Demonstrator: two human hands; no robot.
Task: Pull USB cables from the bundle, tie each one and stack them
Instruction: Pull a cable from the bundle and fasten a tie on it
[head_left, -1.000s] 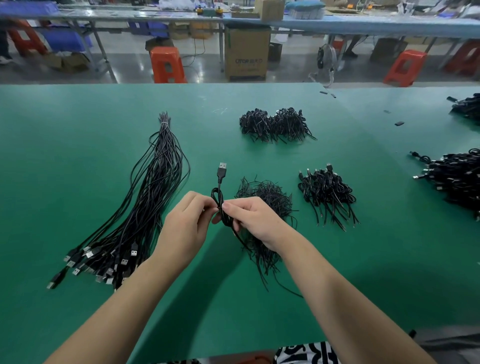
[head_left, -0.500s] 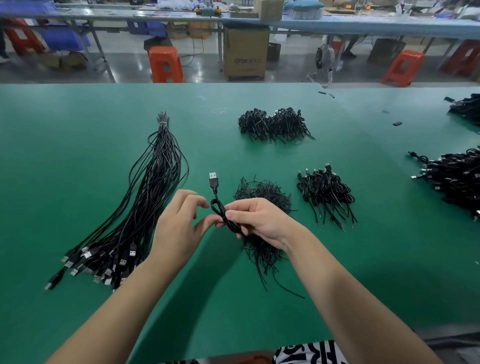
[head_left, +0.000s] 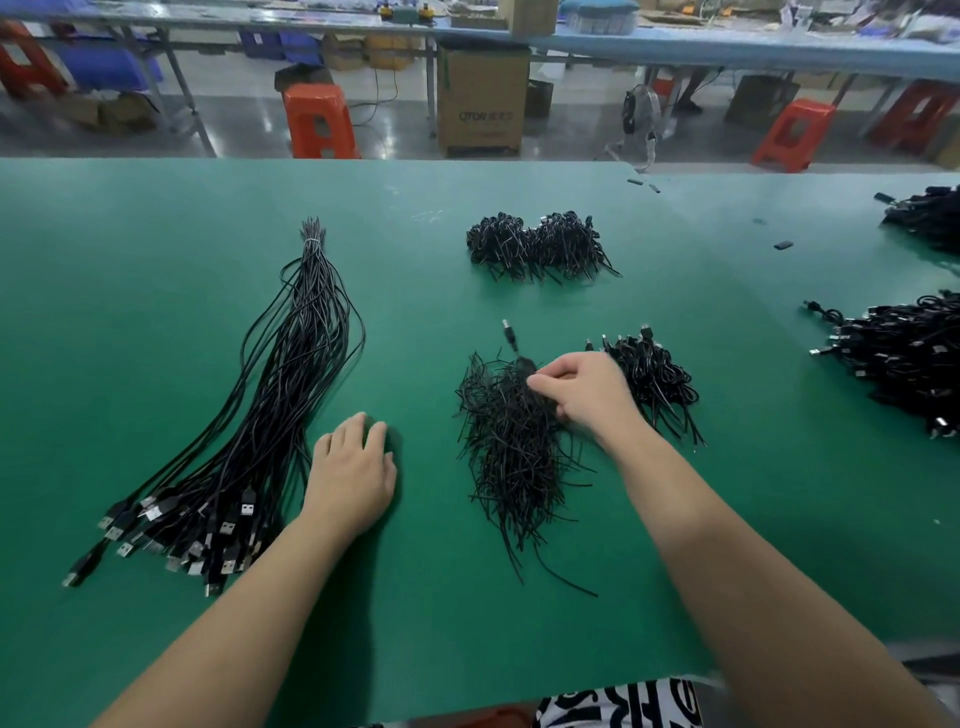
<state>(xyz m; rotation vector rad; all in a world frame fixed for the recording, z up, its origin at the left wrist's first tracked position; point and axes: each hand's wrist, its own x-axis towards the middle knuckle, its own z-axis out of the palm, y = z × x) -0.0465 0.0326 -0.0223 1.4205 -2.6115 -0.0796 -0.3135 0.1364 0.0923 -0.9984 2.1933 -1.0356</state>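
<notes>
A long bundle of black USB cables (head_left: 291, 395) lies on the left of the green table (head_left: 156, 249), plugs fanned toward me. My left hand (head_left: 353, 467) rests flat on the table beside it, fingers relaxed, holding nothing. My right hand (head_left: 587, 395) pinches a coiled USB cable (head_left: 513, 344) whose plug sticks up past the fingers. That hand hovers over a loose pile of thin black tie wires (head_left: 511, 452). A stack of tied cables (head_left: 654, 379) sits just right of the hand.
Another heap of tied cables (head_left: 535, 244) lies farther back at centre. Larger cable heaps (head_left: 904, 358) fill the right edge. Small black bits (head_left: 783, 245) dot the far right. Beyond the table stand orange stools (head_left: 319, 122) and a cardboard box (head_left: 480, 98).
My left hand let go of the coiled cable and dropped to the table beside the bundle. My right hand carried the cable right and away, over the tie-wire pile.
</notes>
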